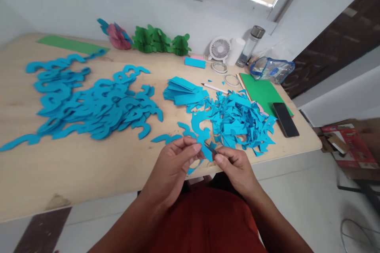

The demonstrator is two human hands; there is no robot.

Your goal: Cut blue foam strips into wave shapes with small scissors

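Note:
My left hand [181, 156] pinches a piece of blue paper [203, 136] with a curved, wavy outline, held above the table's front edge. In my right hand [234, 166] is a small pair of dark scissors [211, 148]; their blades meet the paper's right edge, and the handles are mostly hidden by my fingers. A thin curved strip of blue paper [194, 168] hangs below the held piece. Just beyond my hands lie a heap of blue paper scraps [240, 120] and a stack of blue paper strips [184, 90]. Wavy blue cut-outs [103, 106] are piled to the left.
Along the wall stand green paper decorations [160, 40], a pink one [118, 36], a small white fan [220, 48] and a bottle [251, 45]. A pencil [215, 88], tape rolls [219, 67], a clear pouch [273, 70], green sheets [261, 91] and a phone [285, 119] lie rightward.

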